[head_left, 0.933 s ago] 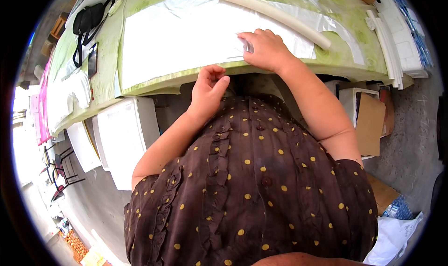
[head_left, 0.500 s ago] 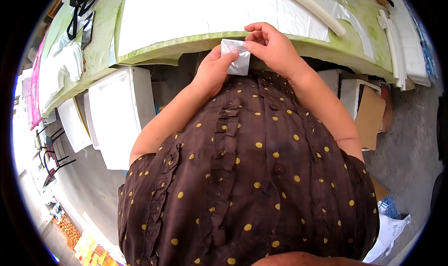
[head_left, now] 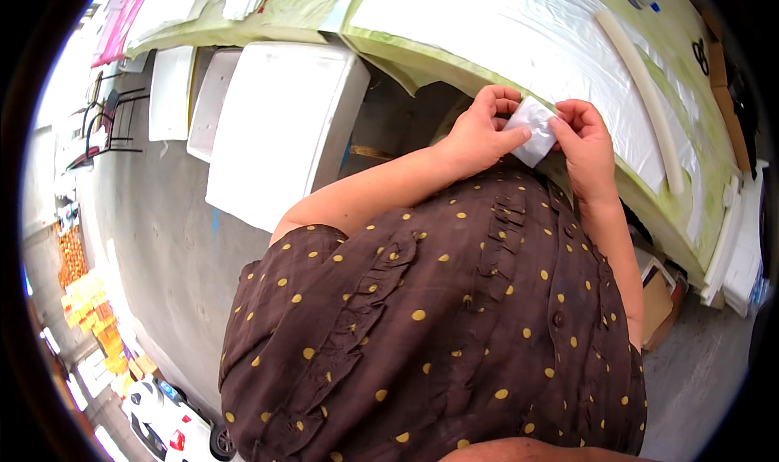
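A small, roughly square white packet (head_left: 532,128) with a creased, glossy surface is held up in front of my body, just off the table's near edge. My left hand (head_left: 479,137) pinches its left side, thumb lying across the front. On the opposite side, the thumb and fingers of my right hand (head_left: 587,144) close on the packet's edge. Whether anything is inside it I cannot tell.
Beyond my hands, the table (head_left: 406,52) has a green cover with white sheeting (head_left: 503,24) on it. A long pale roll (head_left: 645,93) lies at the right. Large white bins (head_left: 276,129) stand at the left, with a black-framed chair (head_left: 122,113) farther off.
The view has turned left, so bins and a parked white car show more. The packet now sits tilted, and my right fingers have closed in on its side.
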`<action>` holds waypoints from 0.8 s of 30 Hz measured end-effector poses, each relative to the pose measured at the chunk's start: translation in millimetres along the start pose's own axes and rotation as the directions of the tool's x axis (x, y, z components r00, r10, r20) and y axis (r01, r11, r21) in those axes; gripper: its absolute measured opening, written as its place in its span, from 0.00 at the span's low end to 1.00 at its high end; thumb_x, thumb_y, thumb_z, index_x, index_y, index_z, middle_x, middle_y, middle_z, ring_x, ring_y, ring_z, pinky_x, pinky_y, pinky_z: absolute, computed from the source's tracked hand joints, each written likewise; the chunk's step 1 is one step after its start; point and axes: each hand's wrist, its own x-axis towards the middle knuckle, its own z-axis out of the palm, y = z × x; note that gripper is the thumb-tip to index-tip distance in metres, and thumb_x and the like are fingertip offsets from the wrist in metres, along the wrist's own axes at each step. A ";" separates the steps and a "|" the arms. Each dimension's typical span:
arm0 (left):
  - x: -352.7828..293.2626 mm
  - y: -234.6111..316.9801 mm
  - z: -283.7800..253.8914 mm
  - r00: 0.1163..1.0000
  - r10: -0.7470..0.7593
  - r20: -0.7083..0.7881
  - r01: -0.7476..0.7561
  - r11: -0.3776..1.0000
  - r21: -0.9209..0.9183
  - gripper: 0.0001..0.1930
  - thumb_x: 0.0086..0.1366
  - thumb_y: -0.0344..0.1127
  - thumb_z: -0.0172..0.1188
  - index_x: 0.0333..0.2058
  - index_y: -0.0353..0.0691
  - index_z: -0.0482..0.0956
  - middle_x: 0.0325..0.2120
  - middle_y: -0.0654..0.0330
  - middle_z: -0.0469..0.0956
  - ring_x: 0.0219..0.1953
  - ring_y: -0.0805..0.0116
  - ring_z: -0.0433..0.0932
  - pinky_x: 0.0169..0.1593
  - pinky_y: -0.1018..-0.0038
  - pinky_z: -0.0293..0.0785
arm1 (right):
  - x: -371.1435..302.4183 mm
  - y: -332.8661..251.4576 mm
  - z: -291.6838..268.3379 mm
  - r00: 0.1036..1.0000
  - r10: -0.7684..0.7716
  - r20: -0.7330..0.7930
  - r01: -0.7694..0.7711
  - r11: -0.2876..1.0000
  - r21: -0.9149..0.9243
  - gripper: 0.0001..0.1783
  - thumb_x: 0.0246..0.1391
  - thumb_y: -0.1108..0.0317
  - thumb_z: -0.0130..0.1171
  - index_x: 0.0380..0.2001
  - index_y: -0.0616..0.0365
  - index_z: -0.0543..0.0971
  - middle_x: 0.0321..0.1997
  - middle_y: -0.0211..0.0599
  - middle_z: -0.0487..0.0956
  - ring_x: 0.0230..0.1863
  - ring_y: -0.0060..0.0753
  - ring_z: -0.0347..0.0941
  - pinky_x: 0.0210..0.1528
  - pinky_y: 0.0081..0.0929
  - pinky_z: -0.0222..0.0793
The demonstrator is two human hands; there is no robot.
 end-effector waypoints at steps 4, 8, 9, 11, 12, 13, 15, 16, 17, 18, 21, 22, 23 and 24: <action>-2.9 -9.5 -20.0 0.985 0.162 -0.055 -0.166 0.984 -0.062 0.19 0.64 0.21 0.62 0.50 0.36 0.64 0.44 0.59 0.75 0.46 0.74 0.77 0.50 0.75 0.76 | 1.6 -8.8 8.5 0.997 -0.009 0.072 0.012 0.999 -0.041 0.12 0.62 0.74 0.62 0.48 0.59 0.76 0.36 0.24 0.76 0.35 0.15 0.70 0.37 0.16 0.69; -20.8 16.6 -77.2 0.935 0.252 -0.250 -0.279 0.957 -0.077 0.13 0.63 0.18 0.59 0.43 0.40 0.70 0.37 0.65 0.75 0.38 0.77 0.76 0.45 0.76 0.76 | -3.7 -10.2 15.5 0.995 0.002 0.098 0.003 0.999 -0.044 0.12 0.63 0.73 0.62 0.49 0.59 0.76 0.38 0.25 0.76 0.36 0.15 0.70 0.39 0.16 0.70; -29.6 30.0 -107.4 0.901 0.264 -0.344 -0.287 0.958 -0.017 0.12 0.63 0.18 0.58 0.42 0.41 0.72 0.37 0.65 0.75 0.38 0.77 0.76 0.45 0.77 0.75 | -3.7 -7.6 14.3 0.993 0.002 0.117 0.002 0.999 -0.037 0.12 0.63 0.73 0.61 0.49 0.59 0.76 0.38 0.26 0.76 0.36 0.15 0.70 0.39 0.16 0.70; -49.6 53.0 -179.7 0.796 0.328 -0.508 -0.333 0.939 0.086 0.13 0.63 0.20 0.57 0.45 0.40 0.74 0.39 0.65 0.76 0.39 0.77 0.75 0.43 0.78 0.73 | -8.6 -5.7 10.8 0.992 0.010 0.124 -0.007 1.000 -0.027 0.12 0.64 0.72 0.61 0.50 0.59 0.77 0.39 0.26 0.77 0.36 0.16 0.71 0.40 0.17 0.70; -60.8 63.1 -212.6 0.693 0.397 -0.602 -0.313 0.918 0.244 0.14 0.63 0.20 0.57 0.47 0.38 0.74 0.40 0.63 0.76 0.39 0.77 0.74 0.43 0.78 0.73 | -7.8 -1.2 8.3 0.991 0.021 0.129 -0.019 1.000 -0.015 0.12 0.64 0.72 0.60 0.50 0.59 0.77 0.39 0.27 0.78 0.36 0.16 0.71 0.40 0.17 0.71; -64.9 75.0 -235.7 0.608 0.414 -0.678 -0.281 0.910 0.304 0.15 0.63 0.20 0.57 0.49 0.36 0.73 0.40 0.62 0.75 0.38 0.77 0.73 0.42 0.79 0.72 | -8.5 5.0 2.8 0.992 0.035 0.118 -0.035 0.999 -0.006 0.12 0.64 0.72 0.60 0.50 0.59 0.77 0.40 0.28 0.78 0.36 0.16 0.71 0.40 0.18 0.71; -83.0 90.0 -286.2 0.484 0.415 -0.770 -0.220 0.910 0.353 0.16 0.62 0.21 0.58 0.49 0.34 0.74 0.42 0.60 0.75 0.37 0.78 0.73 0.40 0.82 0.72 | -7.5 13.8 -1.7 0.990 0.050 0.130 -0.052 0.999 0.011 0.12 0.65 0.71 0.60 0.51 0.59 0.77 0.41 0.28 0.79 0.37 0.17 0.72 0.41 0.18 0.71; -89.0 95.8 -299.8 0.461 0.400 -0.792 -0.168 0.916 0.365 0.16 0.62 0.22 0.58 0.50 0.34 0.74 0.44 0.59 0.76 0.37 0.78 0.73 0.40 0.82 0.72 | -7.3 17.2 -3.2 0.989 0.054 0.138 -0.057 0.998 0.015 0.12 0.65 0.71 0.59 0.51 0.59 0.77 0.41 0.28 0.79 0.37 0.17 0.72 0.41 0.18 0.71; -91.4 99.3 -305.4 0.437 0.386 -0.812 -0.119 0.920 0.373 0.17 0.62 0.23 0.59 0.50 0.34 0.74 0.45 0.58 0.76 0.37 0.77 0.73 0.40 0.81 0.72 | -6.9 18.8 -3.9 0.988 0.055 0.146 -0.058 0.998 0.016 0.12 0.65 0.71 0.59 0.51 0.59 0.77 0.41 0.29 0.80 0.37 0.17 0.72 0.41 0.18 0.71; -89.9 95.8 -306.9 0.468 0.370 -0.803 -0.077 0.922 0.379 0.18 0.62 0.23 0.59 0.51 0.34 0.75 0.45 0.58 0.76 0.37 0.77 0.74 0.40 0.81 0.72 | -6.6 19.4 -3.4 0.987 0.061 0.151 -0.063 0.998 0.012 0.12 0.65 0.71 0.59 0.51 0.59 0.77 0.41 0.29 0.80 0.37 0.17 0.72 0.41 0.18 0.71; -82.4 70.0 -308.1 0.616 0.270 -0.740 0.059 0.921 0.385 0.18 0.61 0.25 0.61 0.51 0.37 0.79 0.44 0.60 0.78 0.40 0.74 0.75 0.43 0.77 0.73 | -5.8 20.2 -3.8 0.984 0.073 0.163 -0.074 0.997 0.000 0.12 0.66 0.71 0.59 0.51 0.59 0.77 0.41 0.28 0.79 0.37 0.17 0.72 0.42 0.18 0.72; -76.0 56.8 -308.2 0.637 0.278 -0.719 0.110 0.890 0.442 0.16 0.61 0.25 0.61 0.49 0.38 0.80 0.44 0.60 0.79 0.40 0.74 0.76 0.44 0.77 0.74 | -5.5 19.1 -2.6 0.983 0.074 0.167 -0.074 0.997 -0.001 0.12 0.66 0.72 0.59 0.50 0.59 0.77 0.40 0.28 0.79 0.37 0.17 0.72 0.42 0.18 0.72; -65.7 44.6 -301.9 0.662 0.282 -0.695 0.156 0.855 0.495 0.15 0.61 0.26 0.61 0.48 0.39 0.82 0.43 0.60 0.80 0.41 0.74 0.77 0.46 0.77 0.74 | -5.9 18.4 -1.4 0.983 0.075 0.166 -0.075 0.997 -0.005 0.11 0.66 0.72 0.59 0.50 0.59 0.77 0.40 0.28 0.79 0.37 0.16 0.72 0.42 0.18 0.72; -57.1 36.6 -292.8 0.674 0.297 -0.676 0.193 0.813 0.549 0.15 0.61 0.27 0.61 0.47 0.39 0.82 0.43 0.59 0.81 0.42 0.73 0.78 0.47 0.77 0.74 | -6.7 17.9 -0.6 0.983 0.075 0.165 -0.074 0.997 -0.010 0.11 0.66 0.72 0.59 0.50 0.59 0.77 0.40 0.27 0.79 0.37 0.16 0.72 0.42 0.18 0.72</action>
